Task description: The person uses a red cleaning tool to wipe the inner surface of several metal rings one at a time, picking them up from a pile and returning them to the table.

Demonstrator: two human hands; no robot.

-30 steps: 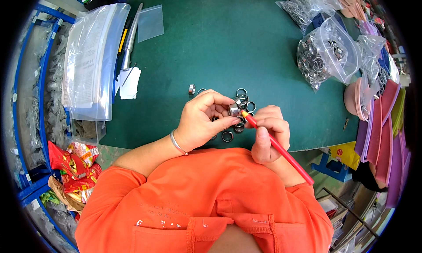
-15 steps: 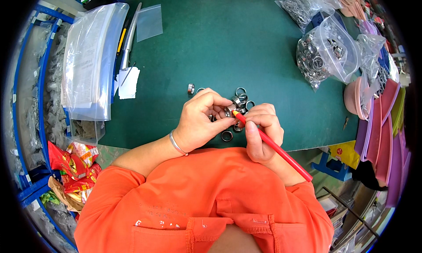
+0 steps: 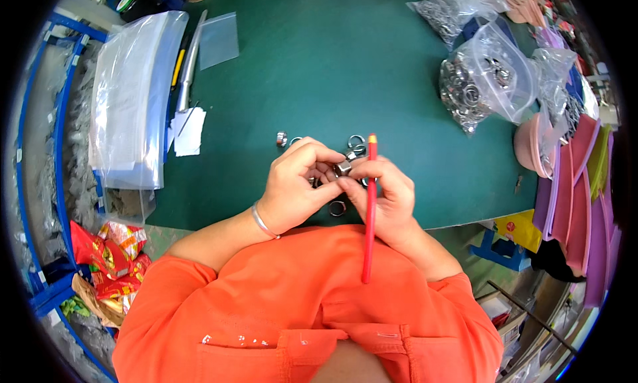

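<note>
Between the thumb and fingers of my left hand [image 3: 294,182] is a silvery metal ring [image 3: 343,168]. My right hand [image 3: 393,200] grips a red pencil [image 3: 369,237] with a yellowish tip, which now points away from me, beside the ring. The right thumb and fingertips also meet the ring. Several more shiny rings lie on the green tabletop around my hands: one loose ring [image 3: 282,139] to the left, another ring [image 3: 337,208] nearer me, and a small cluster [image 3: 357,143] just beyond, partly covered by my fingers.
At the right stands a clear bag [image 3: 465,94] full of metal rings, beside a pink cup [image 3: 531,147] and coloured strips [image 3: 581,177]. On the left lie plastic-sleeved papers [image 3: 136,104], a long metal rod [image 3: 191,64], a white paper piece [image 3: 191,131] and a small clear bag [image 3: 219,40].
The red pencil has swung from slanting with its tip at the ring to pointing away from me. My right fingertips have moved left onto the ring; the view has shifted slightly.
</note>
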